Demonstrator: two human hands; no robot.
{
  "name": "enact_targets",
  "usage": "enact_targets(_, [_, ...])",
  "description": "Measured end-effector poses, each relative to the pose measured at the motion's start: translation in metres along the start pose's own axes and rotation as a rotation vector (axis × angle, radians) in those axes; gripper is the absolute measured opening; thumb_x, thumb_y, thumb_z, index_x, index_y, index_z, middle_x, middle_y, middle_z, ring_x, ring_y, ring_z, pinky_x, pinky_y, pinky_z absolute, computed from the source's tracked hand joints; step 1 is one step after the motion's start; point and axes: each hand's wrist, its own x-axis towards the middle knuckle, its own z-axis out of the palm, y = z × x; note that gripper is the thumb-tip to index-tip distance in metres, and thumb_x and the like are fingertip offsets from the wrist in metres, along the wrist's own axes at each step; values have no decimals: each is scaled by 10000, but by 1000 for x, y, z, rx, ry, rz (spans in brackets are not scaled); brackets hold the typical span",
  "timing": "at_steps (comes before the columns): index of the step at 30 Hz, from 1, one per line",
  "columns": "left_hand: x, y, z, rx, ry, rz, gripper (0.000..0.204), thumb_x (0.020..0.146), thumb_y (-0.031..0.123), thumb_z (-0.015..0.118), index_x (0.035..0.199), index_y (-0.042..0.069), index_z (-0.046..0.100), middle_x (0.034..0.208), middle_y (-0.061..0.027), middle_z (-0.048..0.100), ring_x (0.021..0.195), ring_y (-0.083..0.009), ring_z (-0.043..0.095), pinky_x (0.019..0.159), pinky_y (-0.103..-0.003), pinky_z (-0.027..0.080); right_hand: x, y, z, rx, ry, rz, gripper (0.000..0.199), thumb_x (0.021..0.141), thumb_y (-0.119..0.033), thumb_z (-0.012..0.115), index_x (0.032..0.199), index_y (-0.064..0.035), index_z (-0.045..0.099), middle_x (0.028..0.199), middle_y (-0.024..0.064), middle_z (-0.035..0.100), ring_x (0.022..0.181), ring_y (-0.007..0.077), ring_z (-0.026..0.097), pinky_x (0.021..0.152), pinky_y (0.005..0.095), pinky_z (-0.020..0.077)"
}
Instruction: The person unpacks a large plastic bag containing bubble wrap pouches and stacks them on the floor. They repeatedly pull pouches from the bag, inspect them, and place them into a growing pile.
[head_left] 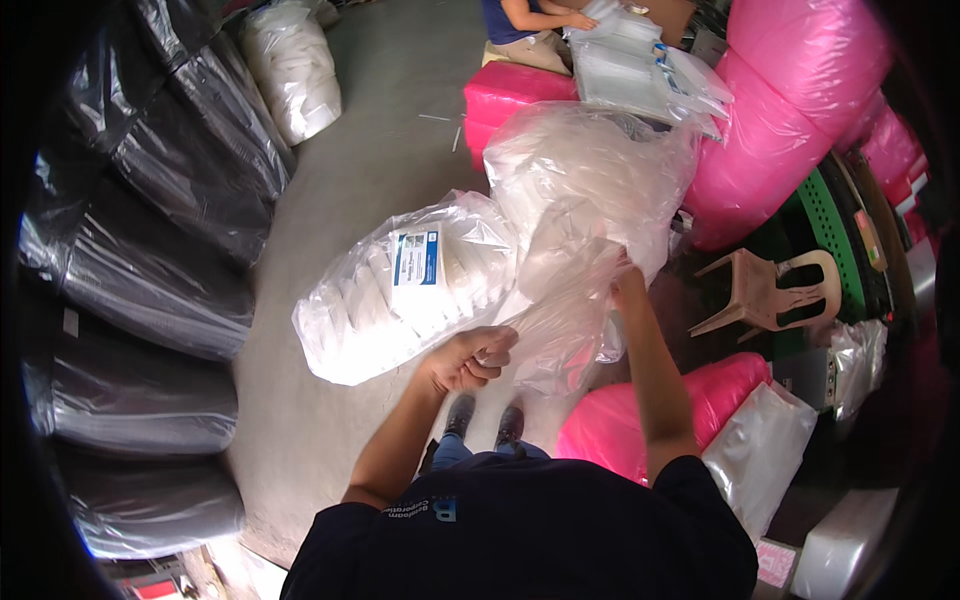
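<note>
My left hand is closed on the near edge of a thin clear plastic bag that hangs crumpled in front of me. My right hand grips the same bag higher up, at its far right edge. Just left of the bag lies a big clear sack stuffed with white pieces, with a white and blue label on it. Behind the bag stands a larger, puffy clear sack.
Dark grey plastic-wrapped bundles line the left side. Pink wrapped bundles fill the right, one beside my right leg. A tan plastic chair lies tipped at right. Another person sits at the far end by stacked clear packets.
</note>
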Motion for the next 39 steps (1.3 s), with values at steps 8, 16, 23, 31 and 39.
enact_targets(8, [25,-100,0,123,443,279,752,829,638,472,1375,137,342,1304,-101,474,1147,-247,463,1014,-444,312,-126,105,107,118,-86,-56,160,864,-167,555,1007,-98,578,761,-2,544,583,81,493,447,213,396])
enact_targets(16, [-121,-91,-117,930,1285,595,55,831,74,593,863,36,569,664,-38,571,644,-139,548,599,-294,452,-27,38,-27,-260,172,-237,512,771,-278,681,1162,-53,439,1100,156,501,942,217,561,668,347,525])
enact_targets(23, [-112,-187,-171,-505,821,839,152,885,162,469,862,30,541,671,-41,528,555,-143,472,507,-252,418,-235,231,67,-1434,-673,-25,829,738,-300,700,1300,52,204,1285,214,333,1141,305,421,953,388,396])
enact_targets(31, [-319,82,-6,1163,1657,1577,182,880,201,487,878,32,554,689,-48,535,566,-145,465,512,-259,417,-138,-18,167,-1533,6,-1335,567,788,-248,613,1182,30,315,1132,181,413,1019,289,472,874,381,419])
enact_targets(39, [-169,-384,-197,1222,1086,-481,227,897,236,482,939,26,555,735,-56,552,624,-151,493,557,-277,439,-205,273,-142,-2274,-704,-139,320,839,-196,526,1065,9,426,979,148,492,896,273,524,796,373,441])
